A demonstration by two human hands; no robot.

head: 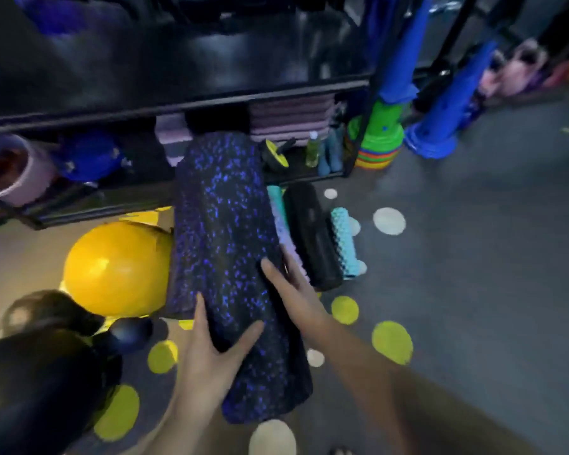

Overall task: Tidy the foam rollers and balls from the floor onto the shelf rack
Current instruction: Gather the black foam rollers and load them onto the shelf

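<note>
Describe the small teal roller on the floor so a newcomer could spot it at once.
Start at the black shelf rack and drop to the grey floor by its lower right corner. A row of rollers lies there beside the big blue-speckled roller held in both hands. The teal roller is the rightmost and shortest, knobbly, next to the smooth black roller.

Dim, soft-focus view; glare on yellow ball (115,270); warped edges.

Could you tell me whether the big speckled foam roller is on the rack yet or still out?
Partly in: the speckled foam roller has its far end at the bottom shelf; the left hand and right hand hold the near end.
</note>
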